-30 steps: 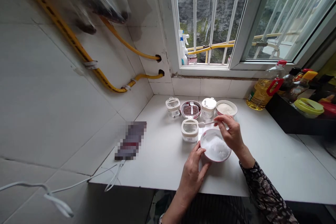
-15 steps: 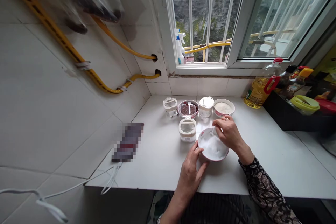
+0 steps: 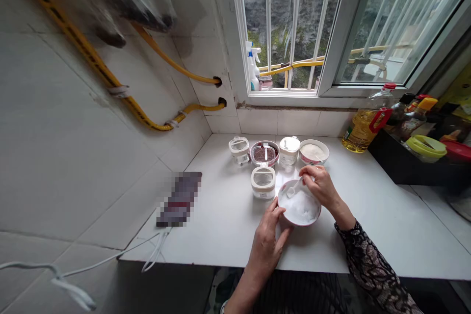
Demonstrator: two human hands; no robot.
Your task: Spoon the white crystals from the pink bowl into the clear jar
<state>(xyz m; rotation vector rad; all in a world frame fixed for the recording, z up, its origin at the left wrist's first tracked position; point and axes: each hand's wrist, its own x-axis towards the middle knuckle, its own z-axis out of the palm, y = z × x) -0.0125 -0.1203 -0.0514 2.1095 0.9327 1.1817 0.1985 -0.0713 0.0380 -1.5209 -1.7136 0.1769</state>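
A bowl of white powder (image 3: 300,208) stands near the front of the counter. My left hand (image 3: 268,233) holds its left rim, with the thumb near the front. In my right hand (image 3: 319,187) is a small white spoon (image 3: 292,191), its scoop over the powder at the back left of the bowl. Just behind stands a clear jar with a cream lid (image 3: 263,184). Farther back are a second clear jar (image 3: 239,149), a bowl of dark red contents (image 3: 260,155) with a clear lid and white spoon on it, a white-lidded jar (image 3: 289,149) and a bowl of pale grains (image 3: 312,151).
A pixelated dark object (image 3: 179,199) and a white cable (image 3: 156,252) lie at the left. At the right back stand an oil bottle (image 3: 358,130) and a black box (image 3: 392,159) of bottles. A barred window (image 3: 294,24) is behind.
The spoon in my right hand has shifted left and up out of the powder, and its scoop now shows. My left hand has stayed on the bowl.
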